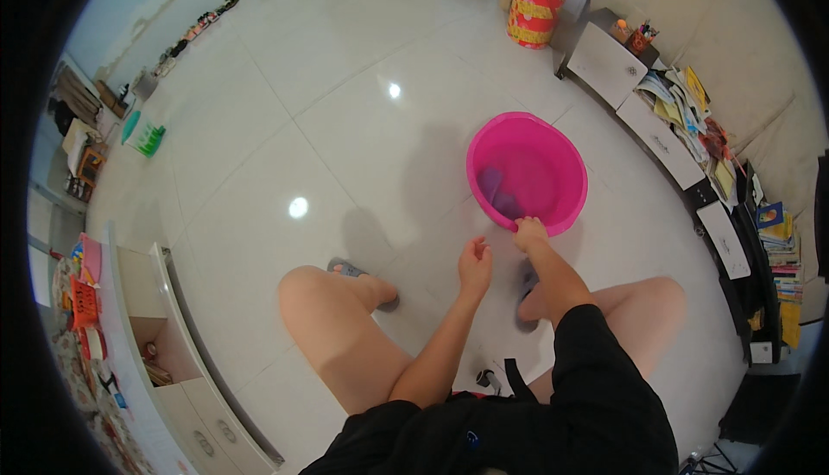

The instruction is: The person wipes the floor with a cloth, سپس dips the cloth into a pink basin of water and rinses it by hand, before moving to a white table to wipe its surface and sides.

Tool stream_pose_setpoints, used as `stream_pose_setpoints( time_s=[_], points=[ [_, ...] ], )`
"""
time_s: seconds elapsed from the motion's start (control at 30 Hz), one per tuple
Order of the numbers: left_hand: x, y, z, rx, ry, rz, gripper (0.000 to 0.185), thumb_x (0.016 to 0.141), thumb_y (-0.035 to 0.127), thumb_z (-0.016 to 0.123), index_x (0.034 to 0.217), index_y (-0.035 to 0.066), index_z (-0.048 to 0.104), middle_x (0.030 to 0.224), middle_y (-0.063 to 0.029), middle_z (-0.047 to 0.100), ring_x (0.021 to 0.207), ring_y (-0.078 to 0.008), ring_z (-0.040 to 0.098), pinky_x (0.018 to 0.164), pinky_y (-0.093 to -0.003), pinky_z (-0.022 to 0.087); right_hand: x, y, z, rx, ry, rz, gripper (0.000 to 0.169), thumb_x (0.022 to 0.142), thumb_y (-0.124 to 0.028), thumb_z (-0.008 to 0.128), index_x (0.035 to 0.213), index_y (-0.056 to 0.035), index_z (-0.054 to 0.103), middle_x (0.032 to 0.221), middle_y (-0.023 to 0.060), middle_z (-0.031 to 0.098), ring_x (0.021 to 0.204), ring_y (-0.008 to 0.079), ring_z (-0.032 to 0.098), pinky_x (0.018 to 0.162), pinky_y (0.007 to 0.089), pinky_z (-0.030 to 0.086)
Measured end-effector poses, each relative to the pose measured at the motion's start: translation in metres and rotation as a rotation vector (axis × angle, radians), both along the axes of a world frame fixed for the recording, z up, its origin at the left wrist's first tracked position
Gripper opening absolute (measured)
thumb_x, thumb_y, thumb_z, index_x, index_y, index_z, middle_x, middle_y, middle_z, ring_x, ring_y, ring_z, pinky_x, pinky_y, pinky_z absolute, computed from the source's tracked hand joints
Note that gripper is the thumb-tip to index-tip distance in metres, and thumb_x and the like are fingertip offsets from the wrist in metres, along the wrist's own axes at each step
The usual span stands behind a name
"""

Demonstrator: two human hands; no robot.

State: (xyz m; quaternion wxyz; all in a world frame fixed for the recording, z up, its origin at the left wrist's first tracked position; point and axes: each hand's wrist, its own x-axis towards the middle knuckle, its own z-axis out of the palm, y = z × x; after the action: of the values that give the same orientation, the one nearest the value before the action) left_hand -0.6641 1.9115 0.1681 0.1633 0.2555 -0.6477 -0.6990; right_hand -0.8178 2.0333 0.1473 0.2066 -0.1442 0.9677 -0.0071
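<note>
A pink plastic basin [570, 151] is before me, right of centre. Inside, against its left wall, a purple cloth [495, 196] lies bunched; whether the basin holds water is hard to tell. My right hand [531, 232] grips the basin's near rim, fingers hooked over the edge. Just left of it, my left hand [475, 264] hangs in the air, fingers loosely curled and apart, with nothing in it. It does not touch the basin.
A low cabinet [657, 141] piled with papers and books runs along the right wall. Beyond the basin stands a red and yellow bucket [536, 12]. At left are a green-and-white bin [142, 135] and a white cabinet [188, 371]. My slippered feet [366, 281] rest on the tiled floor.
</note>
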Motion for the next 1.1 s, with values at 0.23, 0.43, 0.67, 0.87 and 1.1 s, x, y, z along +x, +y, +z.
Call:
stream_pose_setpoints(
  time_s=[0.23, 0.43, 0.67, 0.87, 1.1],
  points=[
    [-0.013, 0.033, -0.037, 0.008, -0.173, -0.048, 0.033, 0.090, 0.014, 0.058, 0.120, 0.000, 0.056, 0.105, -0.0126, 0.066, 0.092, -0.0192, 0.064, 0.081, -0.0311, 0.050, -0.059, 0.007, -0.032, -0.103, -0.181, 0.053, 0.033, 0.078, -0.021, 0.058, 0.108, -0.0149, 0.070, 0.105, 0.0157, 0.068, 0.099, 0.0283, 0.065, 0.089, 0.0407, 0.050],
    [-0.046, 0.071, -0.062, 0.140, -0.217, -0.169, 0.042, 0.092, 0.009, 0.054, 0.132, 0.000, 0.047, 0.127, -0.0139, 0.057, 0.101, -0.0200, 0.062, 0.083, -0.0309, 0.051, -0.112, 0.018, -0.127, -0.394, -0.228, 0.273, 0.046, 0.082, -0.020, 0.056, 0.128, -0.0234, 0.058, 0.137, 0.0123, 0.049, 0.125, 0.0300, 0.049, 0.100, 0.0409, 0.043],
    [-0.088, 0.066, -0.052, 0.264, -0.172, -0.079, 0.046, 0.095, 0.007, 0.051, 0.140, 0.002, 0.039, 0.137, -0.0131, 0.049, 0.109, -0.0206, 0.059, 0.087, -0.0311, 0.050, -0.139, -0.003, -0.115, -0.115, -0.201, 0.166, 0.056, 0.086, -0.028, 0.060, 0.139, -0.0269, 0.042, 0.141, 0.0096, 0.040, 0.132, 0.0283, 0.037, 0.102, 0.0586, 0.035],
    [-0.118, 0.083, -0.057, 0.468, -0.128, 0.034, 0.049, 0.096, 0.010, 0.053, 0.141, 0.003, 0.037, 0.139, -0.0150, 0.045, 0.112, -0.0212, 0.057, 0.090, -0.0320, 0.049, -0.137, 0.003, -0.138, -0.175, -0.095, 0.376, 0.053, 0.073, -0.017, 0.072, 0.121, -0.0169, 0.049, 0.124, 0.0149, 0.050, 0.117, 0.0341, 0.051, 0.086, 0.0474, 0.051],
    [-0.155, 0.124, -0.064, 0.599, -0.159, 0.288, 0.053, 0.094, 0.016, 0.057, 0.142, 0.005, 0.037, 0.140, -0.0154, 0.043, 0.118, -0.0206, 0.051, 0.096, -0.0326, 0.045, -0.157, 0.024, -0.181, -0.588, -0.230, 0.111, 0.037, 0.072, -0.005, 0.057, 0.109, -0.0042, 0.061, 0.103, 0.0238, 0.064, 0.099, 0.0410, 0.062, 0.087, 0.0453, 0.048]
  ],
)
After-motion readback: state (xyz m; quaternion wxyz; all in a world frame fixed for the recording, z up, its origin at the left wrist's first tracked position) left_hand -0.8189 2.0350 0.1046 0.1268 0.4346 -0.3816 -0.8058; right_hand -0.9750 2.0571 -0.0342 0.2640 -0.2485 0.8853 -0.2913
